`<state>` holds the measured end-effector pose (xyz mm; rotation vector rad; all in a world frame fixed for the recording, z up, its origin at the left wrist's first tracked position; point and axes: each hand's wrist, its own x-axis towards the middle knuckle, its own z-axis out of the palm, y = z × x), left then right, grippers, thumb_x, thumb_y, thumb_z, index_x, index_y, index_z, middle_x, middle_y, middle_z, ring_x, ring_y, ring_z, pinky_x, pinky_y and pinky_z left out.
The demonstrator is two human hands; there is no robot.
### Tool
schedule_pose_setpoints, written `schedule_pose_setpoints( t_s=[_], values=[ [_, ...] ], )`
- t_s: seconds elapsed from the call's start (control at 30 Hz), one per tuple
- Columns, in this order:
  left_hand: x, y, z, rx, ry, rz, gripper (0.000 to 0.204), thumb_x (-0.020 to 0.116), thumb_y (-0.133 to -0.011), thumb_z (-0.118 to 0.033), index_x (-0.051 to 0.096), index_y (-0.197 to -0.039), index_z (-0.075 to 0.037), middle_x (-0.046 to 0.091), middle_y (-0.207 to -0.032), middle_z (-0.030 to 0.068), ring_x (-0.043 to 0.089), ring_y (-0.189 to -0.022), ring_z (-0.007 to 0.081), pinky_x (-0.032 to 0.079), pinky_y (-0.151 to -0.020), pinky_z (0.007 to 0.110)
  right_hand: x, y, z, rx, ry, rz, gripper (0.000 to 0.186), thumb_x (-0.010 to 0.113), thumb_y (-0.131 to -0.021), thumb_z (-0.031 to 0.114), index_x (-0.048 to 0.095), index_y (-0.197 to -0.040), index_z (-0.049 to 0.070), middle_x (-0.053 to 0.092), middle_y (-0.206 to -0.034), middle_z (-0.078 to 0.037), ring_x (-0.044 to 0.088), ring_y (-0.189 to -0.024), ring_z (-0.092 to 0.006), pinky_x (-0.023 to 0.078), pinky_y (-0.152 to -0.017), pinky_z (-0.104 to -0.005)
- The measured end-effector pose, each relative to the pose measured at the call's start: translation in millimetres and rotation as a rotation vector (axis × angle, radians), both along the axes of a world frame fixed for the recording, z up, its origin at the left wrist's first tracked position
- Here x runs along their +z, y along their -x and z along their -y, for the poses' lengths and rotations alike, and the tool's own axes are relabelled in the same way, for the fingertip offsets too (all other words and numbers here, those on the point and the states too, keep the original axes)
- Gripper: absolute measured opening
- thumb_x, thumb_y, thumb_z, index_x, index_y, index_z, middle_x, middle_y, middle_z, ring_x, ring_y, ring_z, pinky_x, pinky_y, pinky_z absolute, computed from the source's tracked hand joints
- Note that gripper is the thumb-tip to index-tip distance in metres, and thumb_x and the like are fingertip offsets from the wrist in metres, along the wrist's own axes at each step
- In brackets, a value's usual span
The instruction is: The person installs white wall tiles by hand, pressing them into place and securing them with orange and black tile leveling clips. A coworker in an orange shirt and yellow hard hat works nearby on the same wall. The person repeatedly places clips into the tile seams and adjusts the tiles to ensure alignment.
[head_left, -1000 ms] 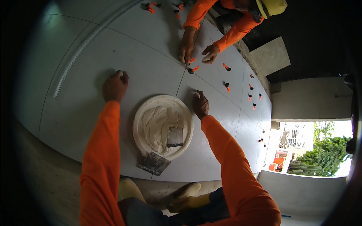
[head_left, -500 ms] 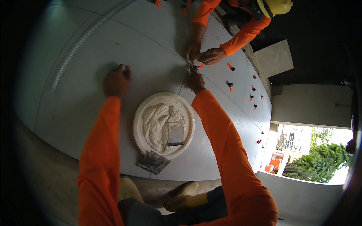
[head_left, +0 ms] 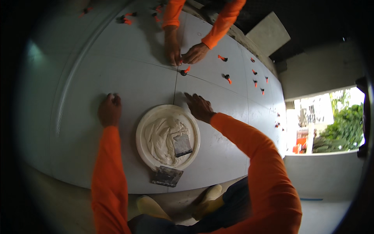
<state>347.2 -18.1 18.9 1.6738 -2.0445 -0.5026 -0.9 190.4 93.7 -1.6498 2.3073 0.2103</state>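
My left hand [head_left: 110,110] rests curled on the large grey tiles [head_left: 78,152], left of a white round tub [head_left: 140,136], with something small and pale at its fingertips. My right hand [head_left: 199,107] lies with fingers extended at a tile joint above the tub's right side. The tub holds creamy paste [head_left: 157,140] with a metal spreader [head_left: 182,145] in it; another dirty spreader [head_left: 167,176] lies at its near edge. Just beyond my right hand stands an orange-and-black tile clip [head_left: 185,71].
A co-worker's two hands [head_left: 194,54] work at a joint across from me. More orange clips [head_left: 255,83] dot the tiles. A long perforated strip [head_left: 62,113] lies left, a loose slab [head_left: 269,33] beyond the far edge. My boots [head_left: 152,206] are below; a bright opening is right.
My right hand went forward to the clip, then drew back, its fingers now extended. My left hand moved slightly. The co-worker's hands came together at the joint. The view has shifted.
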Motion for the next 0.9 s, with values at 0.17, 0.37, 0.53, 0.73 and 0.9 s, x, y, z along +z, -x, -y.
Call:
schedule_pose_setpoints(
  t_s=[0.17, 0.37, 0.53, 0.73, 0.9],
  values=[
    [2.9, 2.7, -2.2, 0.004, -0.01, 0.073, 0.037, 0.061, -0.107, -0.043, 0.076, -0.105, -0.009, 0.081, -0.101, 0.0091, 0.079, -0.094, 0.0319, 0.06, -0.082, 0.044, -1.0, 34.2, -110.1, 0.123, -0.076, -0.167, 0.064, 0.055, -0.111, 0.042, 0.036, -0.17, 0.027, 0.034, -0.172, -0.016, 0.035, -0.157, -0.0383, 0.03, -0.129, -0.0567],
    [0.9, 6.3, -1.8, 0.008, 0.002, 0.211, 0.041, 0.061, -0.107, -0.048, 0.075, -0.104, -0.009, 0.081, -0.098, 0.0095, 0.078, -0.091, 0.0306, 0.06, -0.08, 0.044, -27.4, 44.0, -131.6, 0.048, 0.094, -0.083, 0.058, 0.044, -0.115, 0.041, 0.033, -0.171, 0.032, 0.023, -0.178, -0.017, 0.02, -0.165, -0.0423, 0.012, -0.135, -0.0604],
    [1.7, 11.5, -7.8, 0.025, 0.063, 0.168, 0.047, 0.058, -0.108, -0.052, 0.075, -0.105, -0.008, 0.081, -0.1, 0.0105, 0.078, -0.091, 0.0307, 0.06, -0.081, 0.045, -34.9, 48.0, -137.2, 0.023, 0.162, -0.024, 0.056, 0.035, -0.116, 0.045, 0.031, -0.172, 0.036, 0.019, -0.18, -0.014, 0.013, -0.167, -0.0384, 0.003, -0.136, -0.0595],
    [4.4, 13.4, -6.6, 0.049, -0.017, 0.256, 0.049, 0.055, -0.109, -0.052, 0.074, -0.108, -0.007, 0.081, -0.105, 0.0127, 0.078, -0.095, 0.0343, 0.06, -0.083, 0.046, -32.1, 52.8, -138.5, 0.021, 0.198, 0.024, 0.055, 0.034, -0.116, 0.046, 0.035, -0.17, 0.036, 0.02, -0.18, -0.013, 0.013, -0.167, -0.0384, 0.002, -0.136, -0.0603],
    [-4.9, 11.8, -5.2, 0.041, 0.06, 0.243, 0.049, 0.054, -0.11, -0.052, 0.073, -0.111, -0.007, 0.081, -0.107, 0.0129, 0.078, -0.098, 0.0344, 0.06, -0.085, 0.047, -29.9, 52.5, -138.6, 0.016, 0.23, 0.037, 0.055, 0.038, -0.115, 0.047, 0.038, -0.169, 0.035, 0.023, -0.179, -0.013, 0.015, -0.167, -0.0396, 0.004, -0.136, -0.0612]
  ],
)
